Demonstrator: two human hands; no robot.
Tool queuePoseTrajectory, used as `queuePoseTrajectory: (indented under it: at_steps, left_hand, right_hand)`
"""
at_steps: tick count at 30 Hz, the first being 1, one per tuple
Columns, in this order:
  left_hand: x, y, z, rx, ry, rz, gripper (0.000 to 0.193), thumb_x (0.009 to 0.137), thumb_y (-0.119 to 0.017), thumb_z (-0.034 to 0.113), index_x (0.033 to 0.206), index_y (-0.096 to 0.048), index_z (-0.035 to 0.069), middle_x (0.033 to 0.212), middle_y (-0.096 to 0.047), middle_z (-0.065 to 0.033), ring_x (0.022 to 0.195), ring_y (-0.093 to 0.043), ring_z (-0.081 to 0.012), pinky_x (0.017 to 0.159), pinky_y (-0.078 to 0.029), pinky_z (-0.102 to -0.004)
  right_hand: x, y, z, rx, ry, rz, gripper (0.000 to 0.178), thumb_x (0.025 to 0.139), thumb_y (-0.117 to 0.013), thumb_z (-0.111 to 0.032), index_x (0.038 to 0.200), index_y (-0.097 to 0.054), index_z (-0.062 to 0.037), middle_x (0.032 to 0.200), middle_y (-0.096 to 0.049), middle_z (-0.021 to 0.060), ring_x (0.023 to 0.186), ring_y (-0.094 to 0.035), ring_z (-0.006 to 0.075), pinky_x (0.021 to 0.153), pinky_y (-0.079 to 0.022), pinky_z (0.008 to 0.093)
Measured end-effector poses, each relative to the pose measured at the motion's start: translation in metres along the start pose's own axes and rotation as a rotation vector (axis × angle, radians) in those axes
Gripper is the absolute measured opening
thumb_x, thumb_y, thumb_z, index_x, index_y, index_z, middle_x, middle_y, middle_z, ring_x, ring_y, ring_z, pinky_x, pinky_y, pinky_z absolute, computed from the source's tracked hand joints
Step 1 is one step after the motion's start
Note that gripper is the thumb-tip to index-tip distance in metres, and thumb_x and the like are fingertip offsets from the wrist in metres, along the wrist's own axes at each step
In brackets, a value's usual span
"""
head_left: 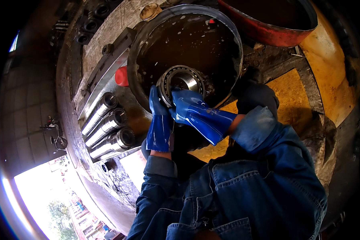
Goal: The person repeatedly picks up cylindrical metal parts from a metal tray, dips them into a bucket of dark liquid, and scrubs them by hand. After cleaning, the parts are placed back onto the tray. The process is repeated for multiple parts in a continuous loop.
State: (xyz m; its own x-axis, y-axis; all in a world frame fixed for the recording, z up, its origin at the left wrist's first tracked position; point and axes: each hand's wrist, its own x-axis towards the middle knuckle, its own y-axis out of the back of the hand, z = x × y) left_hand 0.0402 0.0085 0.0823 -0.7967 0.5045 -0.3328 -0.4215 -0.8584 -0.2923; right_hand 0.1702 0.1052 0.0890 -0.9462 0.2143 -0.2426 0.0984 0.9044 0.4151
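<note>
A large steel roller bearing (197, 83), tilted with its bore facing up, is held at the near edge of a round metal tub (134, 76) of dark brown liquid. My left hand (157, 105), in a long blue rubber glove, is closed on the bearing's left outer side. In a matching glove, my right hand (188, 103) grips the bearing's near rim, its fingertips at the bore and partly hidden. Rollers show around the bearing's upper face. Bubbles or flecks float on the liquid beyond it.
Left of the tub, several shiny rows of stacked metal rings (104, 120) lie in a metal tray (142, 122). A red round object (122, 76) sits against the tub's left side. Another red-sided drum (268, 34) stands at the far right, near yellow sheeting (328, 68).
</note>
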Motion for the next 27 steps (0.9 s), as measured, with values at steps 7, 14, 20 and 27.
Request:
queuePoseTrajectory:
  at_steps: [7, 14, 20, 27]
  left_hand:
    - [-0.026, -0.048, -0.003, -0.059, 0.073, 0.145, 0.044, 0.104, -0.054, 0.045, 0.120, -0.069, 0.007, 0.111, -0.073, -0.0124, 0.098, -0.071, -0.0267, 0.088, -0.060, -0.0412]
    - [-0.039, -0.088, 0.000, -0.238, 0.263, 0.312, 0.048, 0.105, -0.052, 0.046, 0.123, -0.067, 0.005, 0.115, -0.072, -0.0150, 0.102, -0.070, -0.0304, 0.093, -0.058, -0.0450]
    - [-0.041, -0.085, -0.008, -0.277, 0.213, 0.324, 0.046, 0.105, -0.051, 0.044, 0.122, -0.068, 0.005, 0.113, -0.074, -0.0144, 0.101, -0.071, -0.0304, 0.092, -0.059, -0.0460]
    - [-0.037, -0.075, -0.016, -0.326, 0.209, 0.343, 0.044, 0.106, -0.052, 0.044, 0.119, -0.070, 0.006, 0.108, -0.075, -0.0125, 0.096, -0.072, -0.0294, 0.092, -0.059, -0.0457]
  right_hand:
    - [-0.031, 0.023, 0.036, 0.338, 0.356, 0.145, 0.046, 0.097, -0.067, -0.042, 0.125, -0.066, -0.0058, 0.119, -0.070, 0.0162, 0.114, -0.067, 0.0309, 0.099, -0.052, 0.0473]
    - [-0.049, 0.068, 0.030, 0.201, 0.453, 0.113, 0.045, 0.096, -0.067, -0.040, 0.122, -0.067, -0.0037, 0.115, -0.070, 0.0185, 0.110, -0.067, 0.0335, 0.096, -0.052, 0.0471]
    - [-0.051, 0.078, 0.023, 0.059, 0.424, 0.055, 0.044, 0.095, -0.067, -0.039, 0.119, -0.067, -0.0020, 0.112, -0.070, 0.0204, 0.107, -0.067, 0.0356, 0.093, -0.053, 0.0470]
    - [-0.050, 0.082, 0.019, -0.042, 0.403, 0.018, 0.043, 0.093, -0.067, -0.037, 0.116, -0.068, 0.0000, 0.108, -0.070, 0.0226, 0.103, -0.067, 0.0382, 0.089, -0.053, 0.0469]
